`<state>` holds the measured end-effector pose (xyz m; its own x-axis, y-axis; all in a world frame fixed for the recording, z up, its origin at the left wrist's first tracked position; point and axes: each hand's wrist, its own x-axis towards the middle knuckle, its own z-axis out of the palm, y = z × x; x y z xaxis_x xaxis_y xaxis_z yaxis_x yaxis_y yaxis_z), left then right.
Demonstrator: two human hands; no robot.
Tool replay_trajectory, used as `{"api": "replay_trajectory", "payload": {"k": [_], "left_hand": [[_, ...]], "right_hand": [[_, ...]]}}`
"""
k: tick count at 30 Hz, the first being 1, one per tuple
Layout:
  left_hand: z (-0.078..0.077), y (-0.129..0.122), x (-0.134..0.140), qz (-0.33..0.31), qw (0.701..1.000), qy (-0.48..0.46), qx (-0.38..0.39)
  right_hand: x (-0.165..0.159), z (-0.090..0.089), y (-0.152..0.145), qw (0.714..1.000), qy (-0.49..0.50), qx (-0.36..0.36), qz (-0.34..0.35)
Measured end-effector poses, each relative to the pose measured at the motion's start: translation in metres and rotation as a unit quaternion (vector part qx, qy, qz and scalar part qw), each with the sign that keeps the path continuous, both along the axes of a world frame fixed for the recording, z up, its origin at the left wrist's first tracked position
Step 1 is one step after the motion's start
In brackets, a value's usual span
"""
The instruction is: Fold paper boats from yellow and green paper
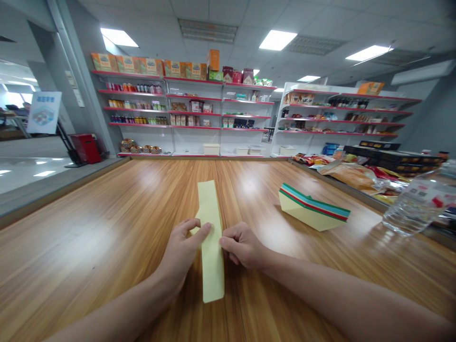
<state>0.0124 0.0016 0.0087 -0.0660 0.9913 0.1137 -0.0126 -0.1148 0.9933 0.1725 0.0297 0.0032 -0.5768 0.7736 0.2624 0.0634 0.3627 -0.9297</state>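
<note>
A pale yellow strip of folded paper (213,266) lies lengthwise in front of me on the wooden table. My left hand (183,244) pinches it at its left side, the thumb on top and the index finger at a small flap sticking out there. On the other side, my right hand (244,244) is curled, its thumb and index finger closed on the paper's right edge. To the right stands a folded paper boat (313,211), pale yellow below with green, blue, white and red stripes along its rim. Neither hand touches the boat.
A clear plastic bottle (409,204) stands at the table's right edge. Beyond it are snack packets (356,175) and stacked black boxes (395,156). Shelves of goods (195,114) line the back, past the wooden table (124,228). A red box (86,147) stands on the floor at left.
</note>
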Motion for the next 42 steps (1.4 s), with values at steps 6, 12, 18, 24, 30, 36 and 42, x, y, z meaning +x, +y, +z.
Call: {"api": "replay_trajectory", "payload": {"k": [6, 12, 18, 24, 30, 36, 42], "left_hand": [[0.005, -0.007, 0.008, -0.128, 0.962, -0.202, -0.131], [0.001, -0.005, 0.002, -0.092, 0.982, -0.115, -0.119], [0.004, -0.006, 0.003, -0.076, 0.984, -0.101, -0.123], [-0.001, -0.003, 0.002, -0.074, 0.983, -0.108, -0.127], [-0.004, -0.003, 0.002, -0.082, 0.981, -0.115, -0.131], [-0.004, -0.003, 0.003, -0.063, 0.981, -0.118, -0.141], [-0.009, 0.001, 0.001, -0.093, 0.984, -0.103, -0.109]], "right_hand": [[0.003, -0.005, 0.003, 1.000, 0.006, 0.018, -0.008], [0.004, -0.008, 0.008, 0.997, 0.063, -0.042, 0.019], [0.005, -0.009, 0.007, 0.999, 0.042, 0.000, 0.017], [0.002, -0.004, 0.000, 0.999, 0.010, 0.038, 0.003], [-0.001, -0.001, -0.003, 0.999, -0.006, 0.030, -0.014], [0.002, -0.006, 0.001, 0.999, -0.007, 0.027, 0.044], [0.001, -0.003, 0.000, 1.000, 0.025, 0.004, 0.007]]}}
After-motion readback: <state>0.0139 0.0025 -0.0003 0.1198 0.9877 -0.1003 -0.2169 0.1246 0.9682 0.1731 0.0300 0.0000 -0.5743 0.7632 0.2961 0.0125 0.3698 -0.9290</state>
